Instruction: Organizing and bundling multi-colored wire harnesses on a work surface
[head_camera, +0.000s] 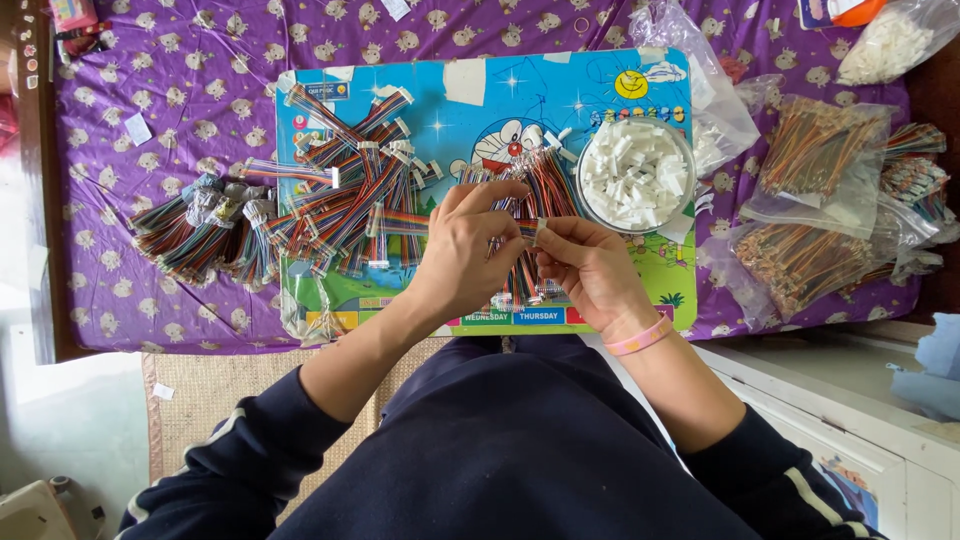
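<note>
Dark sleeves reach out from the body below. Left hand (470, 245) pinches a thin multicoloured wire strip (512, 228); right hand (590, 265) closes its fingertips on a small white connector (540, 231) at the strip's end. Both hover over the blue cartoon mat (460, 90) on the purple-covered desk (170, 110). Just right sits a bowl of white connectors (636, 175); finished wire bundles (340, 190) crowd the left, bagged wires (815, 190) the far right.

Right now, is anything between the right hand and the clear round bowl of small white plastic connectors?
Nothing visible blocks it. The right hand sits just below the clear round bowl of small white plastic connectors, with bare mat between.
</note>
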